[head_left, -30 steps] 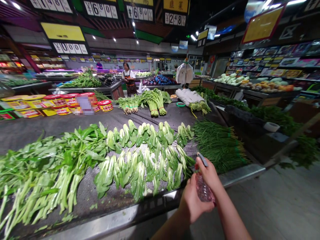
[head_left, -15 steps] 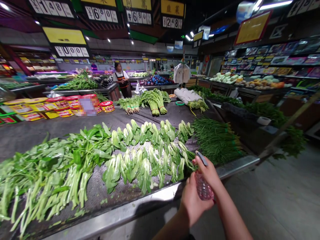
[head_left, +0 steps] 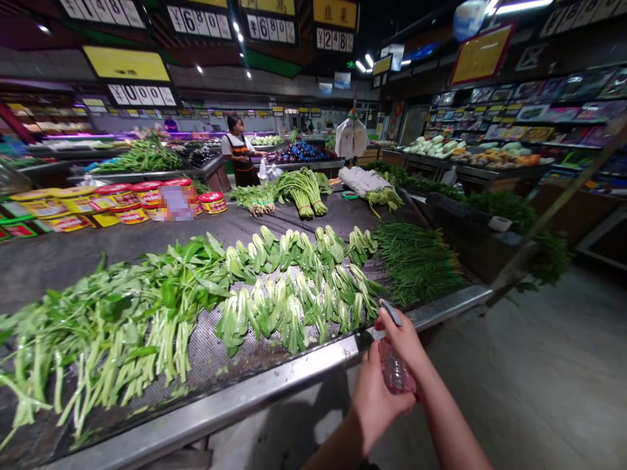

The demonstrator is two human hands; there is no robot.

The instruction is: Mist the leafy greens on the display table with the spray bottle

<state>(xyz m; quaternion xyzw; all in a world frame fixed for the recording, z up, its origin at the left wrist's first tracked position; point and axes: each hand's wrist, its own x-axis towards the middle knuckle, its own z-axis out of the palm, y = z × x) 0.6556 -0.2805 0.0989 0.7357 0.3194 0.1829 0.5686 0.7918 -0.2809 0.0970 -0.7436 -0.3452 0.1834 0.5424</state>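
From my remote view I have both hands closed on one clear, pinkish bottle (head_left: 396,373) with a grey top (head_left: 390,313). My left hand (head_left: 375,399) cups the lower body, while my right hand (head_left: 405,339) grips higher up, by the grey top; some of the fingers are hidden from me. The bottle leans in the air just in front of the metal rim (head_left: 294,372) of the tabletop (head_left: 122,240), at its right-hand part.

Nearest beyond my grip, white-stemmed greens (head_left: 292,323) lie in rows on the dark mesh. To their left I see a broad heap of long-stemmed leafy greens (head_left: 169,300); to their right, thin dark green stalks (head_left: 416,261). Farther back sit tied green bunches (head_left: 304,192), a pale wrapped bundle (head_left: 365,181) and stacked red and yellow tubs (head_left: 115,201). Well past them, a person in a dark apron (head_left: 243,166) stands among other produce stands.
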